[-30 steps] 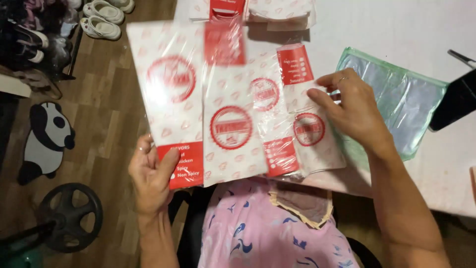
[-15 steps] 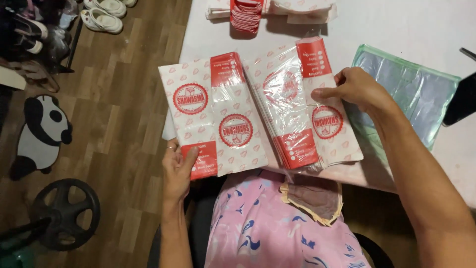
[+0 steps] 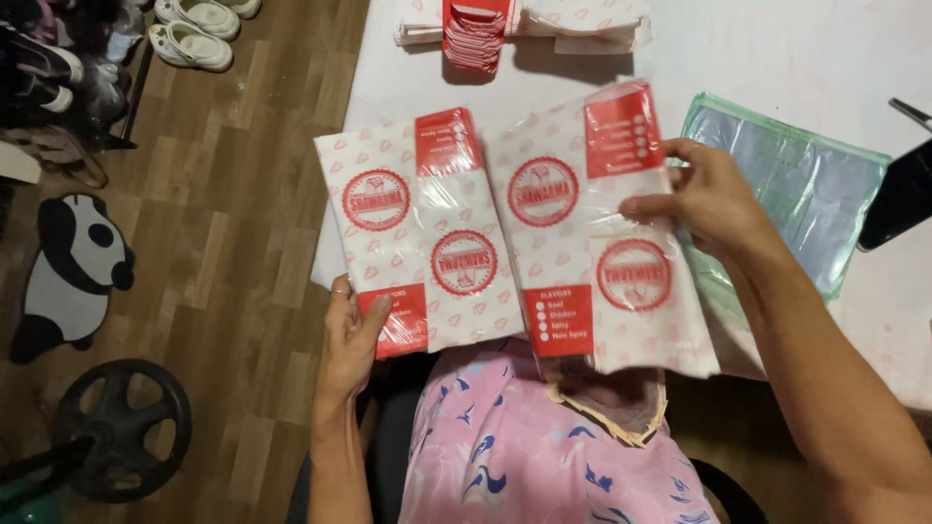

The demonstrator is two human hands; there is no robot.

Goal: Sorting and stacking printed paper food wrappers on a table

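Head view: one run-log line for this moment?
left hand: grips left red-and-white paper sleeve pack | right hand: holds right pack | white table

Glossy plastic-wrapped paper bags (image 3: 505,233), wood-plank floor (image 3: 233,243)

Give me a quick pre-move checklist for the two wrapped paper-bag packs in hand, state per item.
1. Left hand grips the left pack at its lower corner: ok.
2. Right hand holds the right pack, fingers on its face: ok.
3. Packs side by side, edges overlapping at centre: ok.
4. Plastic wrap intact: cannot tell.
5. Green-edged pouch on the table free of the packs: not ok, partly covered.
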